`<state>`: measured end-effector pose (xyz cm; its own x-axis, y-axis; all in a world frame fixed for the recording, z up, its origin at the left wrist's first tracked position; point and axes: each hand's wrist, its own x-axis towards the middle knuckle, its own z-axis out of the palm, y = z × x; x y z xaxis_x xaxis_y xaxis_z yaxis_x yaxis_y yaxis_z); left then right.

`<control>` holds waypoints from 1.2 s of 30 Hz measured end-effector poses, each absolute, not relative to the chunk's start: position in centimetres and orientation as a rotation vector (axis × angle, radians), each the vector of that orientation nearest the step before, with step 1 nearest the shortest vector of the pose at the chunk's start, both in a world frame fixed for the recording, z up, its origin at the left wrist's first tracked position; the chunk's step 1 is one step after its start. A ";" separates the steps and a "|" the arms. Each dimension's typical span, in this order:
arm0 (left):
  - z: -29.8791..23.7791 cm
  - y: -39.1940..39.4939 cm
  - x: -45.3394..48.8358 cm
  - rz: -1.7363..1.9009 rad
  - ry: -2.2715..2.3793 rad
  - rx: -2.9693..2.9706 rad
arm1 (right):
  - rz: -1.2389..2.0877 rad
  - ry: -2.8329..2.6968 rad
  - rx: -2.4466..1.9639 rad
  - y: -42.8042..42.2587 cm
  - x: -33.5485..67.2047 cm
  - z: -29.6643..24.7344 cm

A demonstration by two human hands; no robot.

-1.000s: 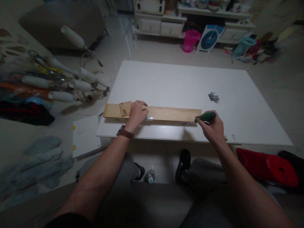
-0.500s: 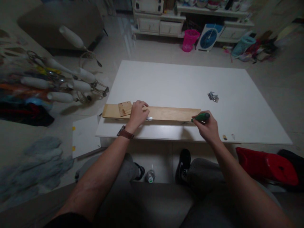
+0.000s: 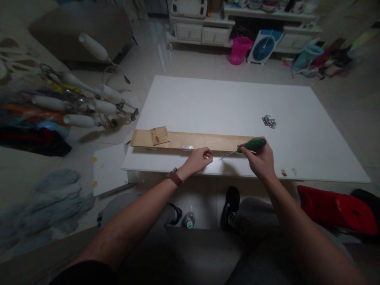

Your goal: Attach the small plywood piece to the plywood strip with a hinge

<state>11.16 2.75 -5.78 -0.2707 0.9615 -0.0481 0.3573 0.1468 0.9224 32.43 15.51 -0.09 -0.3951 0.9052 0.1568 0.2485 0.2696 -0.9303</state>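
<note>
A long wooden plank (image 3: 204, 141) lies across the near part of the white table (image 3: 225, 103), with a small wood block (image 3: 159, 135) on its left end and a metal hinge (image 3: 187, 148) at its front edge. My right hand (image 3: 259, 158) grips a green-handled screwdriver (image 3: 251, 145), its thin shaft pointing left just in front of the plank. My left hand (image 3: 198, 158) hovers over the table's front edge with fingers curled in a pinch; what it holds, if anything, is too small to see. It is close to the screwdriver's tip.
A few small metal hinges (image 3: 268, 121) lie on the table's right half. White-handled tools (image 3: 89, 107) sit in a heap at the left. A red object (image 3: 335, 209) lies on the floor at the right. A pink basket (image 3: 239, 50) and a fan (image 3: 264, 46) stand by the far shelves.
My left hand has left the plank and moved right and nearer, toward the screwdriver tip. My right hand has tilted the screwdriver so its shaft points left.
</note>
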 end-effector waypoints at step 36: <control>-6.2 3.4 13.2 1.431 0.978 0.138 | 1.368 -1.356 -0.941 14.0 30.2 1.6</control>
